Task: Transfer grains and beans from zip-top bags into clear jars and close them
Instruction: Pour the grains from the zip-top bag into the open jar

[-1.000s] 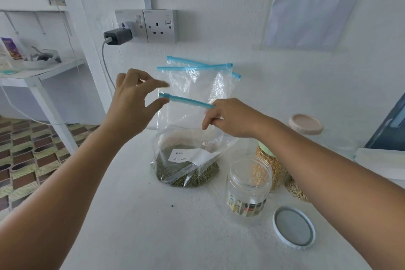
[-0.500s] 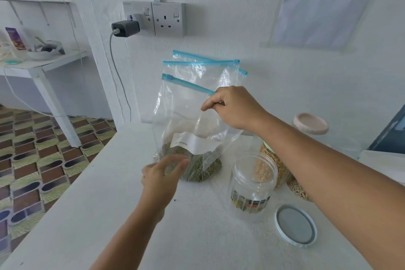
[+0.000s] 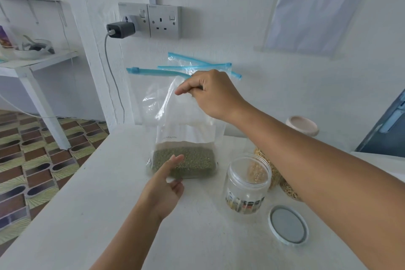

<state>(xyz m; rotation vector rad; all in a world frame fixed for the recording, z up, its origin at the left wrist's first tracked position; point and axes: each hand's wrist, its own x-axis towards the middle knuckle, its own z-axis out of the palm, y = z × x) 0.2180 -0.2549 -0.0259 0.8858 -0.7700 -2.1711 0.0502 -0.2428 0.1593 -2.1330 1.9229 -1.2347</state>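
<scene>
Your right hand [image 3: 210,92] pinches the green-bean bag [image 3: 182,129] upright on the table [image 3: 109,204], your left hand [image 3: 165,188] relaxed, fingers touching its base, the empty jar [image 3: 247,184] at three o'clock.

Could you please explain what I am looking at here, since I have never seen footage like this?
No machine here: a person wears a camera on the head, looking down at their own two hands. The right hand pinches the top of a zip-top bag of green beans, holding it upright on the white table. The left hand reaches, fingers straight, towards the bag's bottom. Beside it stand an empty open jar and its lid lying flat. Filled jars stand behind the right arm, and more bags lean against the wall.
</scene>
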